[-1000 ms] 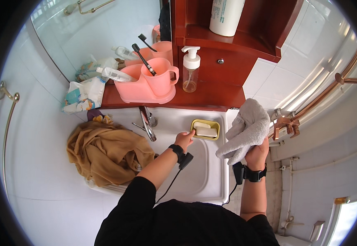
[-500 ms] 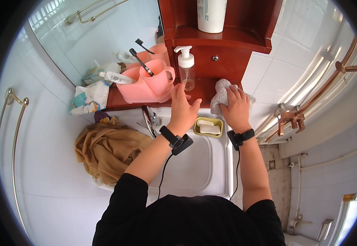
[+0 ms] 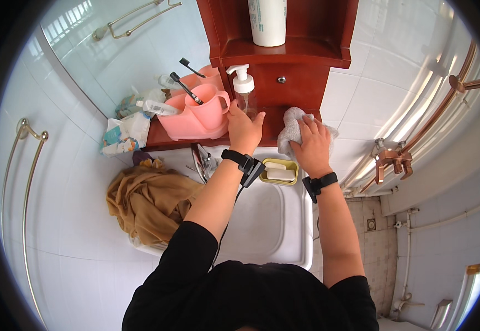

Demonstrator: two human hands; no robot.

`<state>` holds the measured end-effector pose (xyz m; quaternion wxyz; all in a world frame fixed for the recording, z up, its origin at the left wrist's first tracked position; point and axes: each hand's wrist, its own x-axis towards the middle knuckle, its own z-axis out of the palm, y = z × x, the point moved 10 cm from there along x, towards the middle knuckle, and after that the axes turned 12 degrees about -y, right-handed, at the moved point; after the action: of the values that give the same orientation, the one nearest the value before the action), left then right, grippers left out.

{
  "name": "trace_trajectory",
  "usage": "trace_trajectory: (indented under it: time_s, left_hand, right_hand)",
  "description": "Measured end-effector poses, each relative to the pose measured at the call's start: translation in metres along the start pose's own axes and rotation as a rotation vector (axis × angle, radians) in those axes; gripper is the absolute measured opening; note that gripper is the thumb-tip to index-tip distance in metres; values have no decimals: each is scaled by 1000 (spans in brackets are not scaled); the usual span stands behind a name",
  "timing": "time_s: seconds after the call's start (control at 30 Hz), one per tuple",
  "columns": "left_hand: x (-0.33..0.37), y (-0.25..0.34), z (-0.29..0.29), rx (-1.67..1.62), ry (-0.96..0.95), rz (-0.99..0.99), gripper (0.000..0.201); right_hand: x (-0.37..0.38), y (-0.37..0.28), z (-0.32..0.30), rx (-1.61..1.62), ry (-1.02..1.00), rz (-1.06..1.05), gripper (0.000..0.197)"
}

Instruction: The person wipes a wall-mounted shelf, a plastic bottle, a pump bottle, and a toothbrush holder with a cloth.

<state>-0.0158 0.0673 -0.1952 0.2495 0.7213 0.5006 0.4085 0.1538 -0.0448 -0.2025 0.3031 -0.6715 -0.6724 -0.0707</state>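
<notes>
My left hand (image 3: 245, 131) reaches to the clear pump bottle (image 3: 245, 99) with a white pump head, on the dark red wooden shelf (image 3: 160, 138). Its thumb and fingers are apart, one on each side of the bottle's lower part; whether they touch it is hard to see. My right hand (image 3: 313, 144) presses over a crumpled light grey cloth (image 3: 291, 132) at the shelf's right end, fingers curved across it. Left of the bottle stands a pink toothbrush holder (image 3: 187, 127) with a pink cup (image 3: 211, 105), a black toothbrush (image 3: 186, 88) and a white tube (image 3: 160, 107).
Below the shelf is a white sink (image 3: 262, 220) with a faucet (image 3: 202, 160) and a yellow-green soap dish (image 3: 280, 171) holding two white bars. A brown cloth (image 3: 146, 201) lies on the sink's left side. A tissue pack (image 3: 124, 134) and a white bottle (image 3: 268, 22) are farther back.
My left hand has moved in closer around the lower part of the pump bottle. My right hand stays on the grey cloth. The whole view has shifted slightly.
</notes>
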Motion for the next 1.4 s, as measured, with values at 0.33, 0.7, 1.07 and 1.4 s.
trace_trajectory:
  time_s: [0.33,0.7,1.07,1.4]
  left_hand:
    - [3,1,0,116,11,69,55]
    - [-90,18,-10,-902,-715,83,51]
    - [-104,1,-65,-978,-945,74,65]
    - [-109,-4,-90,-1033,-1058,44,79]
  right_hand:
    - [-1,-3,1,11,-2,-7,57]
    - [3,1,-1,-20,26,-20,53]
    - [44,-18,6,-199,152,214,23]
    - [55,-90,41,-188,59,69,27]
